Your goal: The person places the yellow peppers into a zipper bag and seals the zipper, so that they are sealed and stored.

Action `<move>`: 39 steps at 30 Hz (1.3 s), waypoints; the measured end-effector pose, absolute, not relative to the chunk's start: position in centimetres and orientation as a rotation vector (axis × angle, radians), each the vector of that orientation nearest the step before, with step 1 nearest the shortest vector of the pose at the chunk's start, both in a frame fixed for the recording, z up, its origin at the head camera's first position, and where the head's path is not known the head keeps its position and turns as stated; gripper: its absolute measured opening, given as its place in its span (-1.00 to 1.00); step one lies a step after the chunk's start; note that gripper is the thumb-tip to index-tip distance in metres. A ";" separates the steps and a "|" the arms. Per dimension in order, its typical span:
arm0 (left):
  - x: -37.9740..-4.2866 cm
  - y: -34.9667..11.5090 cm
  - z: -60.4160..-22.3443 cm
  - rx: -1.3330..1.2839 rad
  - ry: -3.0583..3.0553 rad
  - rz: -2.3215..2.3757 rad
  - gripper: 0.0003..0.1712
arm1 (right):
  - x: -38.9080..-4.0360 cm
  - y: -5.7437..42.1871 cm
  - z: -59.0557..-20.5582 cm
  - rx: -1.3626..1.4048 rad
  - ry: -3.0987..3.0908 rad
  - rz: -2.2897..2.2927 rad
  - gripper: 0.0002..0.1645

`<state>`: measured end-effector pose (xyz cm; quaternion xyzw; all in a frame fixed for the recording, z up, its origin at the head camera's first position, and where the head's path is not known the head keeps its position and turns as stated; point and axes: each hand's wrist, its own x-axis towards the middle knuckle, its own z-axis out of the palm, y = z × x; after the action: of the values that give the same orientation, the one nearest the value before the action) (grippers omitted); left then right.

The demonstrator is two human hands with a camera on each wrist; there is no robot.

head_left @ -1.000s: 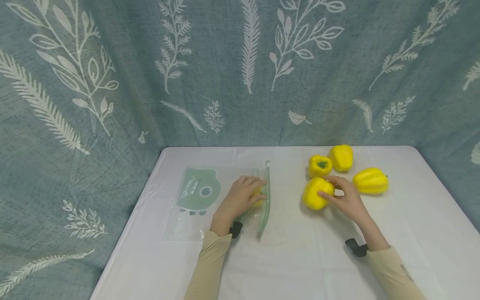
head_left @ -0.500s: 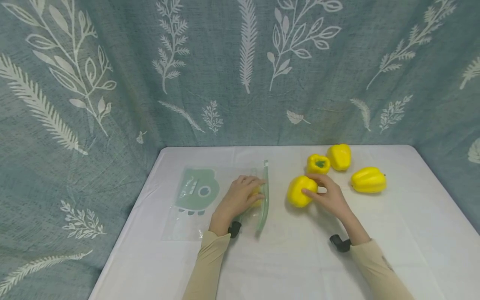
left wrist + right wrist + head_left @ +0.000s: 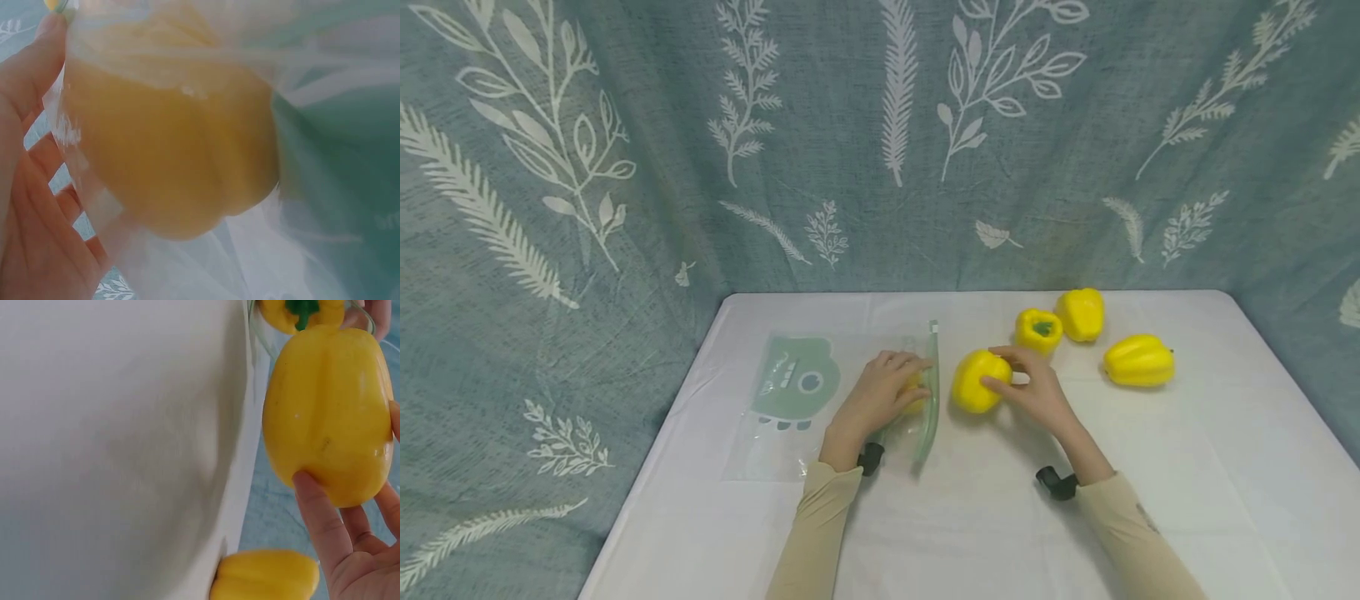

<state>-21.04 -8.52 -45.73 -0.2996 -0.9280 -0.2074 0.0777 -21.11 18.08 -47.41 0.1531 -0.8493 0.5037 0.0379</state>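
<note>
My right hand [image 3: 1037, 393] pinches a yellow bell pepper [image 3: 976, 382] between thumb and fingers, just right of a bag's mouth. That clear zip bag [image 3: 801, 379], printed with a green cartoon figure, lies flat at the left. My left hand [image 3: 877, 397] grips the bag by its mouth, near the green zip strip [image 3: 932, 392]. Behind the plastic in the left wrist view is another yellow bell pepper [image 3: 169, 144], partly covered by the hand in the head view. The right wrist view shows the held pepper [image 3: 328, 412] close to the bag opening.
Three more yellow bell peppers sit at the right: one with its green stem showing [image 3: 1038, 330], one behind it [image 3: 1081, 315], and one on its side [image 3: 1138, 361]. A white cloth [image 3: 970, 533] covers the table. A patterned blue-green curtain [image 3: 850, 150] hangs behind.
My right hand has carried its bell pepper leftward, away from the other peppers and close to the bag's mouth. The left hand and the bag have stayed in place.
</note>
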 end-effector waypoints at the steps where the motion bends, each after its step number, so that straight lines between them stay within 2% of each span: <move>1: -21.0 -8.5 -45.7 -0.897 -2.779 -0.621 -0.48 | -21.2 17.9 -47.5 0.474 -2.603 1.539 -0.41; 23: -21.2 -8.5 -45.7 -0.907 -2.755 -0.607 -0.46 | -22.0 14.3 -48.6 0.423 -2.568 1.654 -0.41; 28: -21.2 -8.5 -45.7 -0.906 -2.763 -0.608 -0.45 | -21.8 13.7 -48.3 0.400 -2.544 1.696 -0.42; 36: -21.3 -8.5 -45.6 -0.907 -2.753 -0.626 -0.44 | -20.2 12.5 -45.3 0.299 -2.566 1.801 -0.46; 39: -21.3 -8.4 -45.5 -0.907 -2.755 -0.619 -0.43 | -20.8 12.4 -46.7 0.276 -2.577 1.786 -0.44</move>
<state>-21.33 -8.42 -45.55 -0.3048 -0.9253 -0.2078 0.0877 -20.81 12.44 -46.69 0.0877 -0.8187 0.5675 -0.0031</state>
